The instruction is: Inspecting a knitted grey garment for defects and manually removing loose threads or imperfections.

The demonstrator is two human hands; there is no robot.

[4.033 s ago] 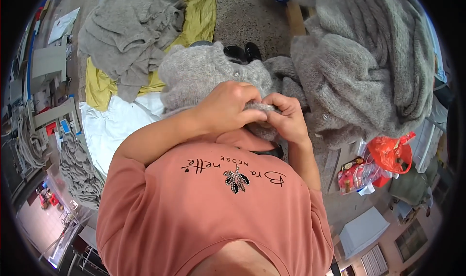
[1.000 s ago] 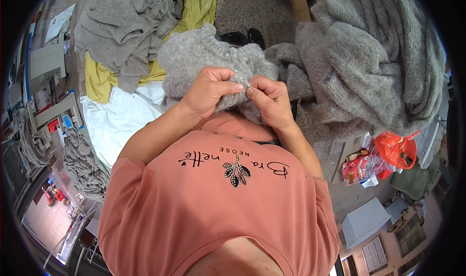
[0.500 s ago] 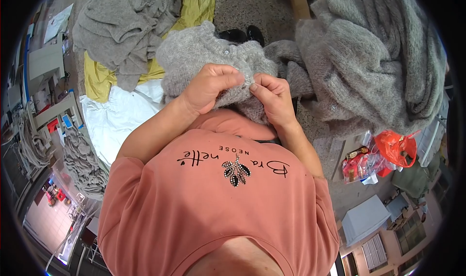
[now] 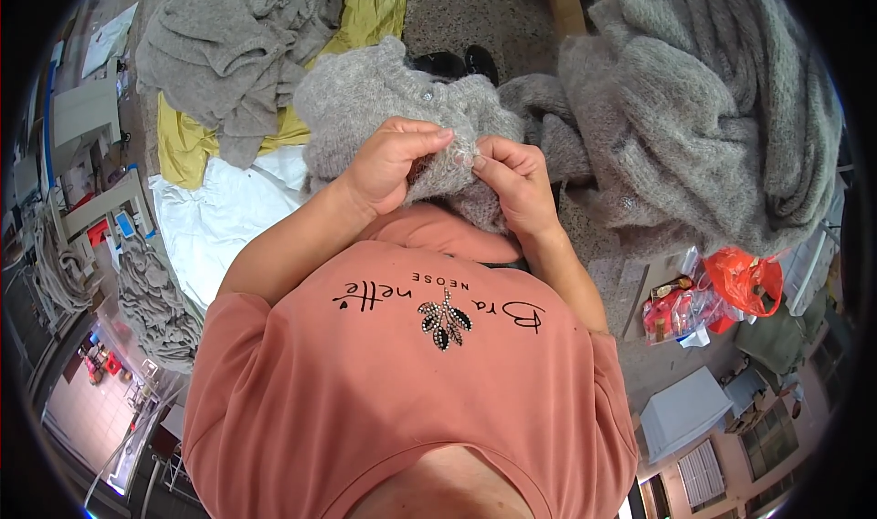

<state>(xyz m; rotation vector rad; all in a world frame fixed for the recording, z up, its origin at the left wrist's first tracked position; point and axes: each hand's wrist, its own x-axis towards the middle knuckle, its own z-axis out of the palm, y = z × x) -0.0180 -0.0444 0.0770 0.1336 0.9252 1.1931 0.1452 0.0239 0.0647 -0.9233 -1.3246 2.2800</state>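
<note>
Most of the lower view is filled by a salmon-pink short-sleeved T-shirt [image 4: 411,400], marked across the chest with black lettering and a small jewelled leaf motif. The right side is taken up by a tall, folded heap of grey fuzzy knitwear [image 4: 676,126], and the upper left by a crumpled heap of grey knitwear [image 4: 233,48].

Between these heaps, in front of the T-shirt, a light-grey fuzzy knitted garment [image 4: 365,90] is seen bunched up, with its nearer part worked at by both hands. To its left, a crinkled white sheet [image 4: 219,217] and a creased yellow sheet [image 4: 384,7] are spread, the yellow one partly covered by the upper-left heap. At the lower right, a bright red plastic bag [image 4: 749,281] is set beside clear plastic packets with red contents [image 4: 671,316].

The left hand [image 4: 388,167] is laid against the garment, its fingers curled and its thumb stretched toward the right; whether any knit is pinched there cannot be told. By the right hand [image 4: 516,181], the garment's edge is gripped between thumb and forefinger. Beyond the garment, black shoes [image 4: 480,62] are partly shown, and on its knit a small shiny ornament [image 4: 427,94] can be made out
</note>
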